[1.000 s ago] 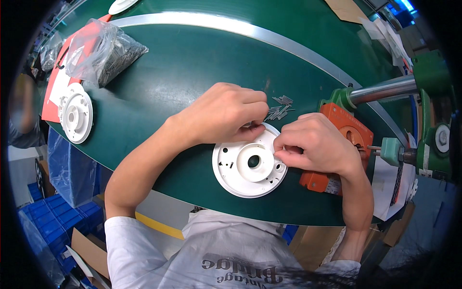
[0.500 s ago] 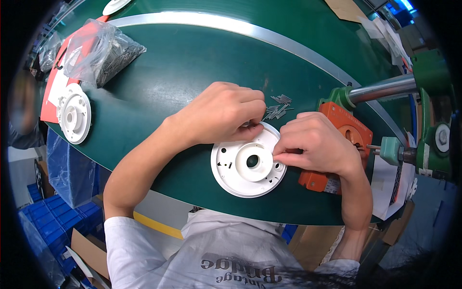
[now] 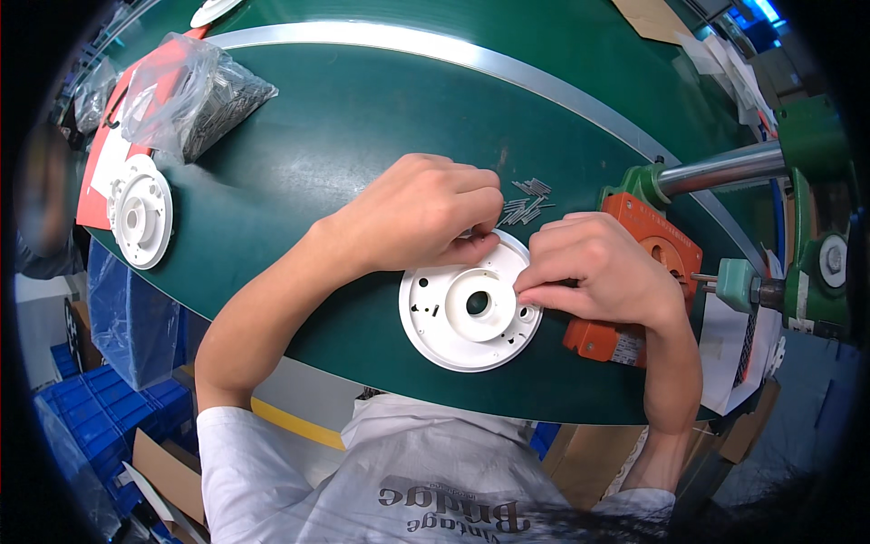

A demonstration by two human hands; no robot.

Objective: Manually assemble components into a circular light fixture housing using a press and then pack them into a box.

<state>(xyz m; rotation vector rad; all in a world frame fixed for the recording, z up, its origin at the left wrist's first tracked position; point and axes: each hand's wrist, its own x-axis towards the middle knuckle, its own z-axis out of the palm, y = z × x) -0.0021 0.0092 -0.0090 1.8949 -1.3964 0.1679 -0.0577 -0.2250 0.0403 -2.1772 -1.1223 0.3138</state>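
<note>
A round white plastic disc part (image 3: 444, 349) with a raised ring and a central hole lies on the green table in front of me. My left hand (image 3: 450, 210) rests over its far left rim, fingers curled closed; what they hold, if anything, is hidden. Over the disc's right side, my right hand (image 3: 589, 267) pinches thumb and forefinger together beside the raised ring. Whatever sits between those fingertips is too small to make out. Just beyond the disc, between my hands, lies a small pile of thin metal pins (image 3: 526, 204).
An orange fixture base (image 3: 589, 340) and a green press with a steel column (image 3: 725, 170) stand at the right. At the far left are a clear bag of metal pins (image 3: 213, 100) and another white disc part (image 3: 145, 218). Blue crates (image 3: 109, 408) stand below the table's left edge.
Almost nothing differs. The disc and my right hand sit very slightly farther right in the picture; both hands keep the same closed pose.
</note>
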